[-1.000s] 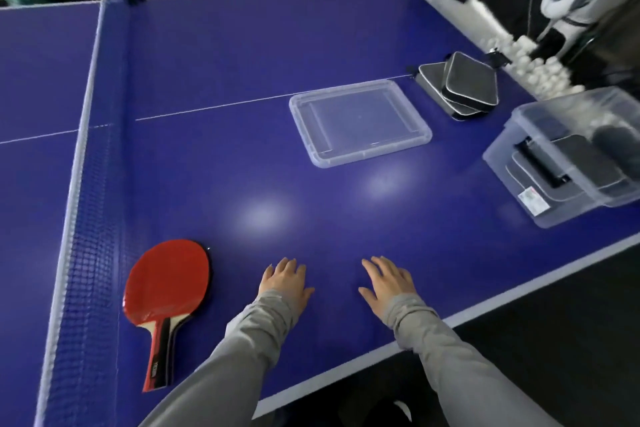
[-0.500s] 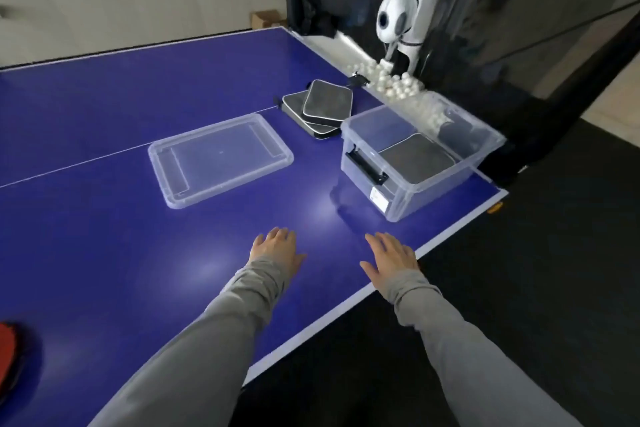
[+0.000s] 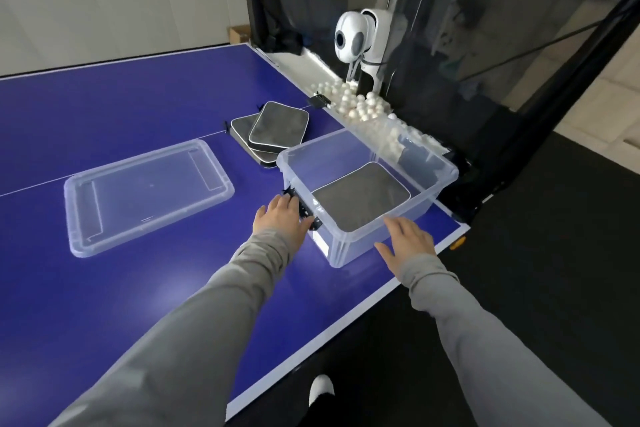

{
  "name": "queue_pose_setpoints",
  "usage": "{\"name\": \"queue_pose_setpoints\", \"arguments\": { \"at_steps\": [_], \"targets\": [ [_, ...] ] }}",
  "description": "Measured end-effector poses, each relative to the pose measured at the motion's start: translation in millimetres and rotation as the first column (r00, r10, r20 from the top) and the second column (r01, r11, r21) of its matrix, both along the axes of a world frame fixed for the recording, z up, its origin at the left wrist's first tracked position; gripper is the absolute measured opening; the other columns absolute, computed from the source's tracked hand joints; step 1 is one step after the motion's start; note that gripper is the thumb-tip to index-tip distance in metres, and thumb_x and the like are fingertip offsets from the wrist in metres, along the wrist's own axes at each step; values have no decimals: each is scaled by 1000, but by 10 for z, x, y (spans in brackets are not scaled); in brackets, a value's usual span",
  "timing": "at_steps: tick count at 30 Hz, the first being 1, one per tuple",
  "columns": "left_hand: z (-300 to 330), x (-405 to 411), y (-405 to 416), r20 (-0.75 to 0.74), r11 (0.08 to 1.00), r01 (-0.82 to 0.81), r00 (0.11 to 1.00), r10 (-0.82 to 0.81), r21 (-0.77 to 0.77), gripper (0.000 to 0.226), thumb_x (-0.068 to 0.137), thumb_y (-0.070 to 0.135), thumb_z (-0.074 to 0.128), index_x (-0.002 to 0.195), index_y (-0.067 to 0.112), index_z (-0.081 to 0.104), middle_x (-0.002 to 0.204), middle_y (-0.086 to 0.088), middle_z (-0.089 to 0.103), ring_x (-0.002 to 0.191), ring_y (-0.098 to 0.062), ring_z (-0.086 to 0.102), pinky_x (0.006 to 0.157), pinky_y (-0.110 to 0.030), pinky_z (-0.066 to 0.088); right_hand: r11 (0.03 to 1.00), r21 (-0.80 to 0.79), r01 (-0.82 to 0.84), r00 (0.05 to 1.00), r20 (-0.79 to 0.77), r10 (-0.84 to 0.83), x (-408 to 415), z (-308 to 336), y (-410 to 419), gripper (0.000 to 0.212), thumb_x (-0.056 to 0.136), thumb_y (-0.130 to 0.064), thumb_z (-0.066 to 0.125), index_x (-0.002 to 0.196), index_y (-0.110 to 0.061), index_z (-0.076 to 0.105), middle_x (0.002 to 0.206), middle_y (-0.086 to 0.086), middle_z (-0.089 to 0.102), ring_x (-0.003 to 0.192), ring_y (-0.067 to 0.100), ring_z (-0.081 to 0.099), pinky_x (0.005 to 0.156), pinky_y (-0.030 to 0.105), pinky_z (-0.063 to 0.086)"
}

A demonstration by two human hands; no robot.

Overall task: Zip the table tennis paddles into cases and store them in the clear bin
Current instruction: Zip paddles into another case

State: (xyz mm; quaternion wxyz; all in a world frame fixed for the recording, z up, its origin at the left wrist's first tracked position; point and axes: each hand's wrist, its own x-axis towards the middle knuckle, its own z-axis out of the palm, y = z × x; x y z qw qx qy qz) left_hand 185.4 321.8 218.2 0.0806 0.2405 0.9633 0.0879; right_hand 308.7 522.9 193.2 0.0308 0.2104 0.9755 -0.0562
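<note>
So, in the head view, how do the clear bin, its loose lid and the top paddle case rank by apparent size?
1. Loose lid and clear bin: alike, unranked.
2. Top paddle case: smallest, though farthest away.

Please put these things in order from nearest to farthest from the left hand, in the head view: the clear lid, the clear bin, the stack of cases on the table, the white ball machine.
From the left hand:
1. clear bin, touching its fingers, at the right.
2. clear lid, flat on the table, at the left.
3. stack of cases, behind the bin.
4. white ball machine, beyond the table's far end.
</note>
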Motion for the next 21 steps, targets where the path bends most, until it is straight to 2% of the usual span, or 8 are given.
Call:
{"name": "queue_pose_setpoints", "arguments": {
  "at_steps": [3,7,13,21],
  "targets": [
    [-67,-366,349,5,997,-59,998,59,56,63,96,49,33,145,12,23,155,-4,21,144,-19,14,116,-41,16,999,-6,-44,999,-23,44,-358,54,379,56,93,-39,45,142,-20,26,147,4,33,138,21,28,107,42,32],
    [-96,-780,683,5,991,-123,992,123,53,63,96,50,33,145,11,22,156,-5,19,144,-20,16,115,-41,18,993,27,-112,994,-5,112,-789,145,777,57,94,-40,44,143,-18,25,148,3,32,139,21,25,109,42,28],
    [-178,-1179,907,-25,970,-236,971,238,60,64,94,50,37,144,11,25,152,-7,25,142,-21,18,112,-41,24,975,28,-221,975,-11,222,-1407,245,1165,56,94,-39,43,142,-16,27,145,4,36,137,21,29,107,42,31],
    [-392,-1509,1028,-14,859,-499,864,504,113,68,94,51,37,147,12,21,155,-6,21,144,-21,15,113,-41,20,914,-26,-405,914,-6,405,-2421,161,1513,55,94,-37,44,142,-16,29,144,6,39,134,24,32,103,42,33]
  ]
}}
